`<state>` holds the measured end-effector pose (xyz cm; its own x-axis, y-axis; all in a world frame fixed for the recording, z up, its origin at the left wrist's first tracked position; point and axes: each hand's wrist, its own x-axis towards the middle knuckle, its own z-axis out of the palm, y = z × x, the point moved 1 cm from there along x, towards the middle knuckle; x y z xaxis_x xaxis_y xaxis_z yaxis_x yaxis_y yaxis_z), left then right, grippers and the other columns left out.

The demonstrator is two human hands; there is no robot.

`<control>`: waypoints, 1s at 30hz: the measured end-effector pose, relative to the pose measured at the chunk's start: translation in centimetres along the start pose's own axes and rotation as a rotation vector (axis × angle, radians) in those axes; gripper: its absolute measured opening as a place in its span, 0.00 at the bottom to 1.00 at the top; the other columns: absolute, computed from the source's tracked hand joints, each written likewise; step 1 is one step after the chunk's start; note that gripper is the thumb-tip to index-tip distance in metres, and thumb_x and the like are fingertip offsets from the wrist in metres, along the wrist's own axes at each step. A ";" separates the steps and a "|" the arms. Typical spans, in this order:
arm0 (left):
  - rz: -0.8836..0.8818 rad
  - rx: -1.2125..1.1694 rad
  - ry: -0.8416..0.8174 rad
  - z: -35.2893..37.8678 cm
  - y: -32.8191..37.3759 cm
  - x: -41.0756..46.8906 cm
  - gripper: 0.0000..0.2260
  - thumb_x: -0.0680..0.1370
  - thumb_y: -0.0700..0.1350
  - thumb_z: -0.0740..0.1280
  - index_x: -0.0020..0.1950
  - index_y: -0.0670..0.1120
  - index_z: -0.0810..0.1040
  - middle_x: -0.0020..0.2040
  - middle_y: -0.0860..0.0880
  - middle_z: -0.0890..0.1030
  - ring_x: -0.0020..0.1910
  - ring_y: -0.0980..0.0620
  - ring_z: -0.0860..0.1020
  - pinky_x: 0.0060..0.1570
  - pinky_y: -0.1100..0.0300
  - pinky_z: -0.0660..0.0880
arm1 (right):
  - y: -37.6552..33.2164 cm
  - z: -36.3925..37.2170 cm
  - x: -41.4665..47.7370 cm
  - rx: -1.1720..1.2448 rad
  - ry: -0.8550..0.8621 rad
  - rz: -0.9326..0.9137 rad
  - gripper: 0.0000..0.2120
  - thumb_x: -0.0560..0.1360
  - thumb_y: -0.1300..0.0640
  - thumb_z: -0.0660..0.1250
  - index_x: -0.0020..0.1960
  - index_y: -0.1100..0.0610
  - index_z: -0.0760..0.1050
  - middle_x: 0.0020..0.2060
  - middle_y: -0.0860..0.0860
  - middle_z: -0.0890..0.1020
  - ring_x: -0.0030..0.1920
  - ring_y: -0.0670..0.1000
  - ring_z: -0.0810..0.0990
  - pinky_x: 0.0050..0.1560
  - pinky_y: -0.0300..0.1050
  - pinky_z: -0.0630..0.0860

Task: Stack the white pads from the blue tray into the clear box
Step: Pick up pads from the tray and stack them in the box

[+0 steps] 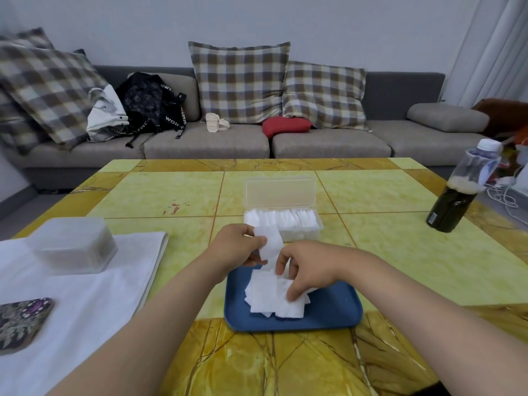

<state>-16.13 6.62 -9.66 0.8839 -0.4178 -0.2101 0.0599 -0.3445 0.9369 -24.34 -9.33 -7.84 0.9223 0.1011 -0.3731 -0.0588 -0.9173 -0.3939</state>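
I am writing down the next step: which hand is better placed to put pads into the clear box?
The left hand: it holds pads just in front of the open box. The right hand is lower, pinching the pile in the tray.

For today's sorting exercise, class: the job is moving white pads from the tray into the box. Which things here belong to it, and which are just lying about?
Belongs to the job: white pads, blue tray, clear box.

Lying about: drink bottle, frosted container, white towel, patterned case, black backpack, checked cushions.
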 end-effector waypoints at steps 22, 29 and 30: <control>-0.068 -0.282 -0.227 1.9 1.0 -0.8 0.12 0.82 0.43 0.66 0.57 0.36 0.83 0.52 0.38 0.86 0.51 0.44 0.85 0.48 0.56 0.83 | 2.2 -3.4 0.1 0.496 0.488 -0.095 0.12 0.71 0.59 0.78 0.54 0.52 0.84 0.37 0.47 0.77 0.27 0.38 0.73 0.30 0.33 0.72; -0.067 -0.331 -0.252 1.5 1.4 -0.8 0.16 0.79 0.51 0.69 0.57 0.39 0.83 0.51 0.41 0.87 0.50 0.44 0.86 0.50 0.54 0.83 | 1.5 -3.1 0.7 0.528 0.529 -0.065 0.11 0.71 0.58 0.78 0.51 0.51 0.82 0.41 0.51 0.78 0.23 0.40 0.73 0.26 0.38 0.73; -0.042 -0.285 -0.238 1.3 1.4 -0.8 0.15 0.77 0.49 0.72 0.55 0.38 0.84 0.48 0.43 0.87 0.47 0.46 0.85 0.50 0.55 0.83 | 1.3 -3.0 0.8 0.527 0.535 -0.052 0.11 0.71 0.57 0.78 0.51 0.50 0.81 0.42 0.50 0.79 0.25 0.40 0.74 0.26 0.37 0.73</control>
<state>-17.39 5.38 -8.50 0.7471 -0.6040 -0.2774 0.2498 -0.1316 0.9593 -22.55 -11.58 -6.07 0.9806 -0.1855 0.0631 -0.0615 -0.5972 -0.7997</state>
